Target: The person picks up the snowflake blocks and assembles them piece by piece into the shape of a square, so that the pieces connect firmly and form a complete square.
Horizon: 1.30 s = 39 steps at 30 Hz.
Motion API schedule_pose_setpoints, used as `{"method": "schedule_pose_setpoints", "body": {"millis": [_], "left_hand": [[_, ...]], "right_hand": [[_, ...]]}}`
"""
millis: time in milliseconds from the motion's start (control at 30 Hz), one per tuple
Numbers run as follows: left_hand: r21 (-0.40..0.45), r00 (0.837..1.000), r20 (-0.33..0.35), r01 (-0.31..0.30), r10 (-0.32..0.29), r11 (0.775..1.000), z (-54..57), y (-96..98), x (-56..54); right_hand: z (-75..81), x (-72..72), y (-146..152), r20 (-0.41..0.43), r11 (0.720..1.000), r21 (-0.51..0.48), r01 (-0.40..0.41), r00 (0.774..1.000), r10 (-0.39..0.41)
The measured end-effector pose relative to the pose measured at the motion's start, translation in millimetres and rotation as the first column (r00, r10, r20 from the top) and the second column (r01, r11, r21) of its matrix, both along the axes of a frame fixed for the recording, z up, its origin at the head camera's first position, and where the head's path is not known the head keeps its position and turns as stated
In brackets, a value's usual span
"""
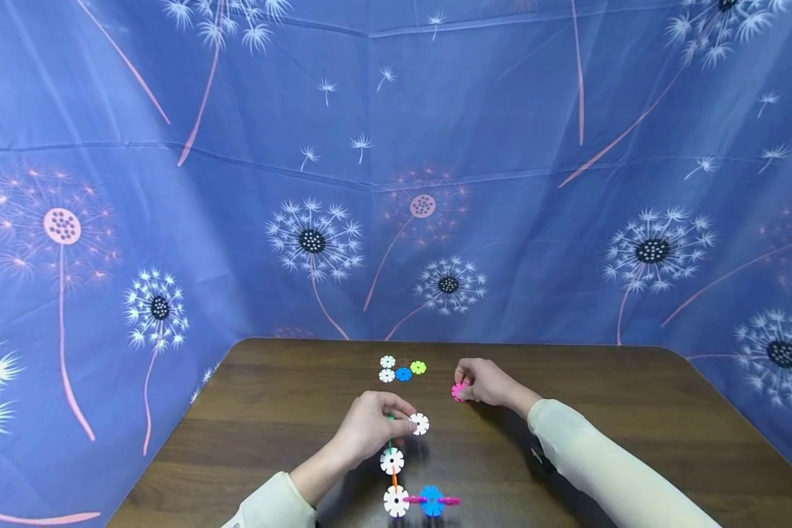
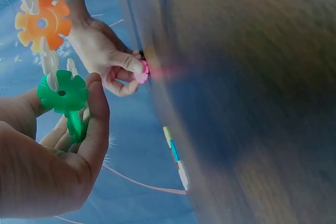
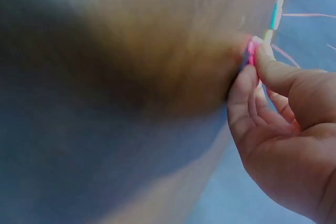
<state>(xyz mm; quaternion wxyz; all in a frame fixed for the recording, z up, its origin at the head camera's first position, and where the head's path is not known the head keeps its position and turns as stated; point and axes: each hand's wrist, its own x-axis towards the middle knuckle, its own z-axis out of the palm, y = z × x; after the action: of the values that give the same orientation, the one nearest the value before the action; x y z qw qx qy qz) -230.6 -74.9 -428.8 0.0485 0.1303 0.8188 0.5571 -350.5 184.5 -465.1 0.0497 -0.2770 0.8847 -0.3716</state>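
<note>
My left hand grips a linked chain of notched plastic discs by its green disc, fingers curled around that end. A white disc sits at the fingertips. Lower down, the chain runs through another white disc, an orange disc, a further white disc and a blue disc with pink discs edge-on beside it. Farther right, my right hand pinches a single pink disc between thumb and fingers, close over the tabletop. Those fingers partly cover it.
Loose discs lie near the table's far side: two white, a blue disc and a yellow-green disc. The brown wooden table ends at a blue dandelion-print cloth hanging behind and on both sides.
</note>
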Motion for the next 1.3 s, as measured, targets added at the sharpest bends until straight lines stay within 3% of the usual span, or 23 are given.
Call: {"method": "schedule_pose_setpoints", "body": {"millis": [67, 167, 267, 467, 700, 900, 1300], "left_hand": [[-0.008, 1.0, 0.002, -0.003, 0.003, 1.0, -0.3, 0.3, -1.0], [-0.016, 1.0, 0.01, -0.004, 0.004, 1.0, -0.6, 0.8, -2.4], [-0.016, 1.0, 0.019, -0.008, 0.009, 1.0, 1.2, 1.2, -3.7], [-0.017, 1.0, 0.016, -0.015, 0.015, 1.0, 6.2, 3.1, -6.4], [-0.014, 1.0, 0.027, -0.014, 0.014, 1.0, 3.5, 4.3, -4.6], [-0.004, 0.999, 0.035, -0.008, 0.008, 1.0, 1.0, 5.5, -3.5], [-0.011, 0.999, 0.041, 0.001, 0.0, 1.0, 0.7, 5.5, -3.6]], "right_hand": [[-1.2, 8.7, 1, 0.109, 0.994, -0.108, -0.009, 0.994, 0.021], [-2.6, 25.6, 0, 0.251, 0.969, -0.245, -0.018, 0.964, 0.082], [-2.1, 43.8, -5, 0.305, 0.946, -0.323, -0.041, 0.941, 0.145], [10.8, 71.8, -14, 0.265, 0.925, -0.372, -0.079, 0.946, 0.188], [16.5, 82.8, -19, 0.264, 0.897, -0.433, -0.085, 0.94, 0.216], [15.2, 87.3, -23, 0.234, 0.917, -0.396, -0.053, 0.959, 0.156], [17.1, 90.5, -25, 0.195, 0.931, -0.363, -0.038, 0.974, 0.116]]}}
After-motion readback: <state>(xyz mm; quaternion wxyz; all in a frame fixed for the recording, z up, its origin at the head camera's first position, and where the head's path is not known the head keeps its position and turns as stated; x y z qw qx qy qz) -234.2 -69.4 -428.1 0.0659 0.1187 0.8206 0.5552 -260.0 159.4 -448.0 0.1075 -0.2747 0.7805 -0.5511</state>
